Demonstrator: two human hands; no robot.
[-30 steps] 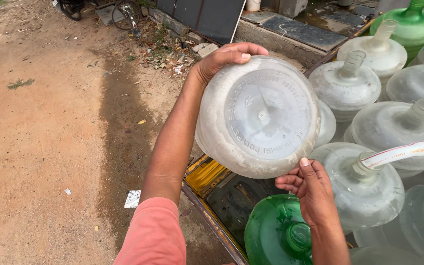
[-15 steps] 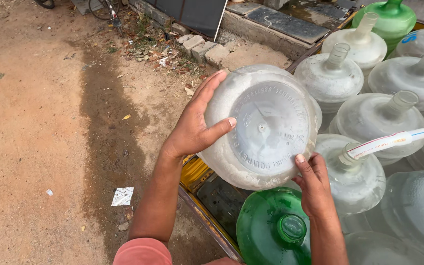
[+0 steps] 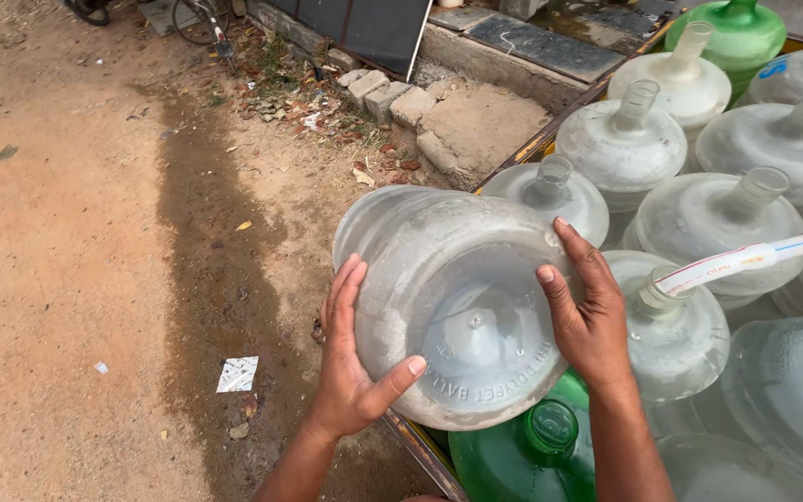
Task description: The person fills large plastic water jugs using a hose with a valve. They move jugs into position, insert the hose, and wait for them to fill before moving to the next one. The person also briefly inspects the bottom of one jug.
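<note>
Hands: our left hand (image 3: pixel 350 372) and right hand (image 3: pixel 587 316) each keep a grip clamped on a clear water jug (image 3: pixel 448 297), held tilted above a green jug (image 3: pixel 522 455) beside upright clear jugs (image 3: pixel 625 139).

The right hand (image 3: pixel 590 316) has moved onto the clear jug (image 3: pixel 453 302), now lower and tilted.

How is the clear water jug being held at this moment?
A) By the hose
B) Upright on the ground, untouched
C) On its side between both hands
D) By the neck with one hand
C: the clear jug lies sideways, base toward the camera, with the left hand and right hand pressed against opposite sides.
</note>
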